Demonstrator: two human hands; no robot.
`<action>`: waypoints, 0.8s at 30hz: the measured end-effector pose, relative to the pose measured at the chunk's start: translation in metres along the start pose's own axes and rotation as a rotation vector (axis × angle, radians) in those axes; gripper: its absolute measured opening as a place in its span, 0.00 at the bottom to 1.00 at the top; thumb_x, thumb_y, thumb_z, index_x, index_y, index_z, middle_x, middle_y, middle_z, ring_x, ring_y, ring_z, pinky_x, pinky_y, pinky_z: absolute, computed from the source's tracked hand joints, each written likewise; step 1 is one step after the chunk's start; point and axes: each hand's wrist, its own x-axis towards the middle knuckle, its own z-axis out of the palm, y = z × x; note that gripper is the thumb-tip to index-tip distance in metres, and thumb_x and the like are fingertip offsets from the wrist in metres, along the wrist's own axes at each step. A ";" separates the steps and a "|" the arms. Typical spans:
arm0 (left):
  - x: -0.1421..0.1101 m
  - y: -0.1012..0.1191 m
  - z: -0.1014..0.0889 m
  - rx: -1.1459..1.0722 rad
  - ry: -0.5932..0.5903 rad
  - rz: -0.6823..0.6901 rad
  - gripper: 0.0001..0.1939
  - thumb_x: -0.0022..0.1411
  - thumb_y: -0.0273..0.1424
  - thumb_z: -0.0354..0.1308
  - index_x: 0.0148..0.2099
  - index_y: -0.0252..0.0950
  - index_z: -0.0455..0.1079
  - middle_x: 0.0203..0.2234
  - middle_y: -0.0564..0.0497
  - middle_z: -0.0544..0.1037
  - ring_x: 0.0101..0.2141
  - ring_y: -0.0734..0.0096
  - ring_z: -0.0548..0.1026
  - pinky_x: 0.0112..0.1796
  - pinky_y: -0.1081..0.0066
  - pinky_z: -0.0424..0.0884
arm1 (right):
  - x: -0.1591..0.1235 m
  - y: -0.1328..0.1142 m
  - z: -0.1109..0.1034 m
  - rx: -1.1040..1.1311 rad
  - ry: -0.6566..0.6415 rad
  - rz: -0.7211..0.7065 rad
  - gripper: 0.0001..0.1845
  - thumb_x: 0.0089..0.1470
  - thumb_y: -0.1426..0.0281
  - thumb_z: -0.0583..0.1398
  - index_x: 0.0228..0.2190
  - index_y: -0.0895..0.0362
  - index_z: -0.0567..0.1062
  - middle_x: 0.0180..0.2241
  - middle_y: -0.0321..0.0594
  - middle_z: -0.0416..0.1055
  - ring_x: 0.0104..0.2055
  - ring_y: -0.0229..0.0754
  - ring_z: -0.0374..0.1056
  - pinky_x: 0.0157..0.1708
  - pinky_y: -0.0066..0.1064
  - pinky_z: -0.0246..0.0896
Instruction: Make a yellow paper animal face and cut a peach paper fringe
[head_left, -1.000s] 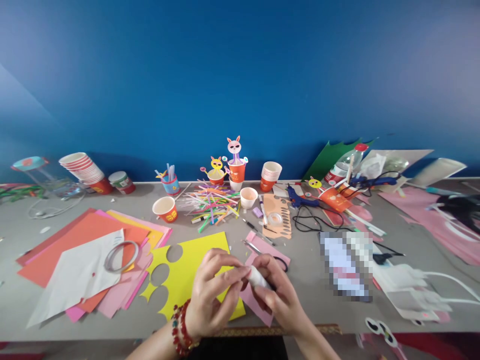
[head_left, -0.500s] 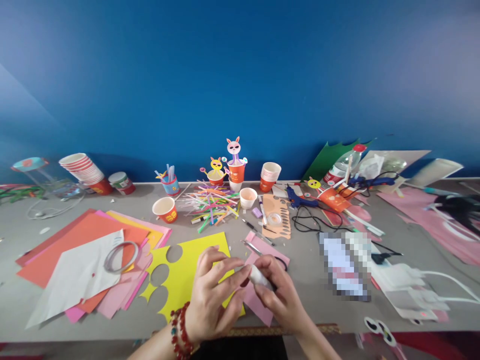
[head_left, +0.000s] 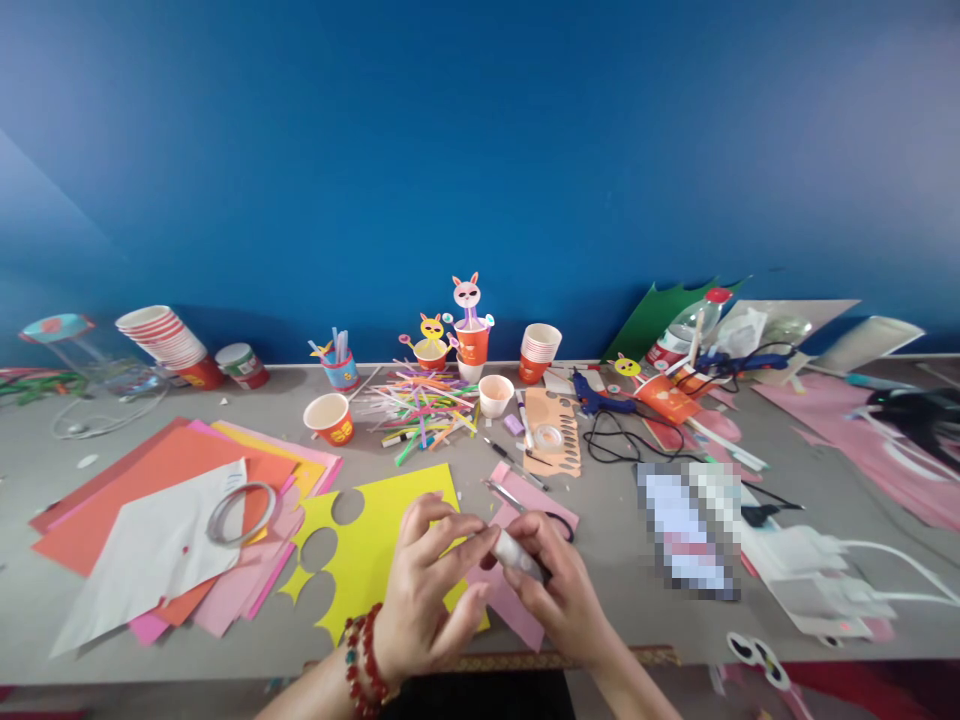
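Glue stick (head_left: 517,555), small white tube, sits pinched between both hands just right of the yellow sheet (head_left: 375,545), above the tabletop (head_left: 615,610) near its front edge. Order by size: tabletop, yellow sheet with round cut-outs, pink paper piece (head_left: 517,610) under the hands and right of the yellow sheet, then the tube. Right hand (head_left: 562,595) is clamped round the tube body; left hand (head_left: 427,590) has fingertips closed on its upper-left end, likely the cap. Versus a second ago: barely any change, left fingers shifted slightly, tube in the same spot, so cap work looks ongoing. Long axis runs diagonal, capped end pointing up-left toward the yellow sheet, base down-right into the right palm.
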 end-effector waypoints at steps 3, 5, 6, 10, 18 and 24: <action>-0.004 -0.001 0.000 0.000 -0.009 -0.007 0.21 0.63 0.30 0.50 0.57 0.36 0.67 0.44 0.43 0.74 0.45 0.54 0.66 0.49 0.49 0.63 | 0.002 -0.002 0.001 0.042 0.006 0.025 0.03 0.56 0.72 0.56 0.36 0.54 0.66 0.32 0.37 0.69 0.32 0.41 0.72 0.32 0.28 0.65; -0.007 -0.001 0.000 -0.006 -0.016 -0.007 0.21 0.64 0.33 0.49 0.58 0.36 0.67 0.44 0.43 0.74 0.45 0.54 0.66 0.49 0.48 0.62 | 0.003 -0.004 0.002 0.052 0.005 0.034 0.04 0.56 0.72 0.56 0.35 0.54 0.66 0.31 0.37 0.70 0.32 0.41 0.72 0.32 0.29 0.65; -0.009 -0.001 0.000 -0.010 -0.015 -0.005 0.21 0.65 0.34 0.49 0.58 0.36 0.66 0.45 0.42 0.74 0.45 0.54 0.66 0.49 0.48 0.62 | 0.003 -0.004 0.002 0.051 0.005 0.034 0.04 0.56 0.72 0.56 0.35 0.54 0.66 0.31 0.38 0.70 0.32 0.41 0.72 0.32 0.29 0.65; -0.012 -0.001 -0.001 -0.003 -0.004 0.004 0.23 0.67 0.39 0.47 0.59 0.35 0.66 0.45 0.41 0.74 0.46 0.52 0.65 0.50 0.48 0.61 | 0.004 -0.004 0.002 0.029 0.007 0.023 0.05 0.55 0.74 0.56 0.35 0.54 0.66 0.31 0.37 0.70 0.31 0.40 0.71 0.31 0.28 0.65; -0.006 -0.006 0.002 -0.024 0.001 -0.001 0.23 0.68 0.42 0.45 0.58 0.36 0.68 0.44 0.41 0.74 0.45 0.52 0.65 0.49 0.48 0.63 | 0.003 -0.002 0.003 -0.029 0.033 0.017 0.04 0.55 0.73 0.56 0.35 0.54 0.66 0.30 0.36 0.68 0.30 0.40 0.70 0.30 0.27 0.64; -0.009 -0.004 0.001 -0.003 -0.008 0.004 0.25 0.68 0.43 0.44 0.59 0.36 0.67 0.44 0.42 0.75 0.45 0.53 0.66 0.49 0.48 0.63 | 0.005 -0.002 0.002 0.006 0.034 0.062 0.04 0.55 0.72 0.56 0.35 0.54 0.66 0.30 0.37 0.71 0.31 0.41 0.72 0.31 0.28 0.65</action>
